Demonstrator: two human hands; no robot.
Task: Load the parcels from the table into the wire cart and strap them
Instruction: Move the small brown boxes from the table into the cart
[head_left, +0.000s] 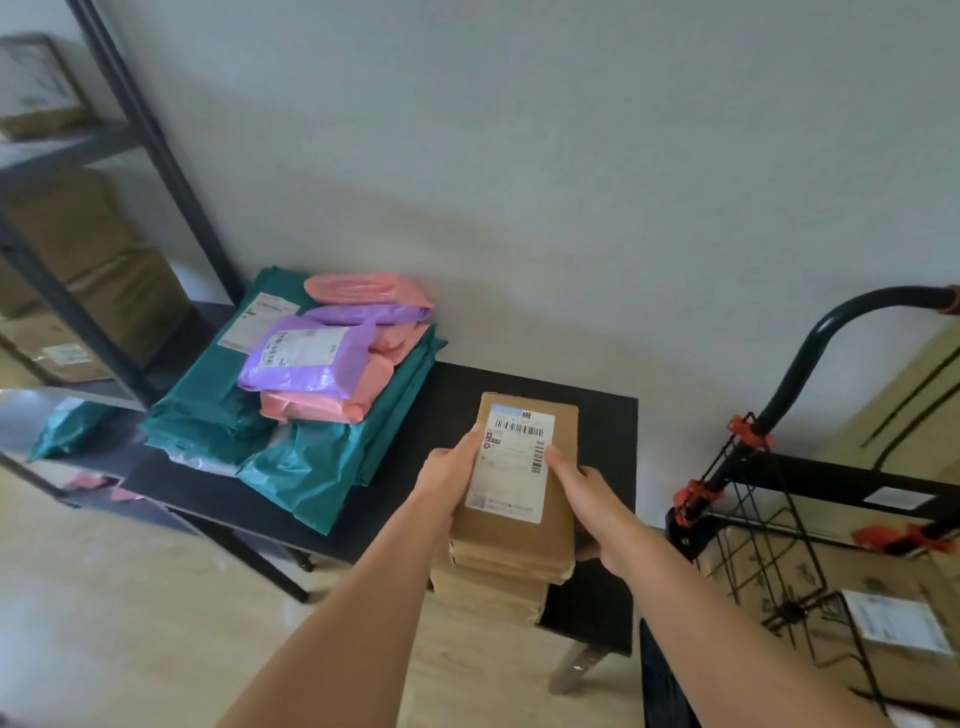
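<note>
My left hand (445, 475) and right hand (592, 496) clamped the stack of brown boxes (519, 545) at the bench's (602, 415) near edge, fingers (558, 462) curled round its sides so none slid off.

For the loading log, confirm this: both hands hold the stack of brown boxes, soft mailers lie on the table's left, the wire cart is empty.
Not empty: the head view shows cardboard boxes inside the wire cart. The left hand and right hand hold the stack of brown boxes, and soft mailers lie left on the table.
</note>
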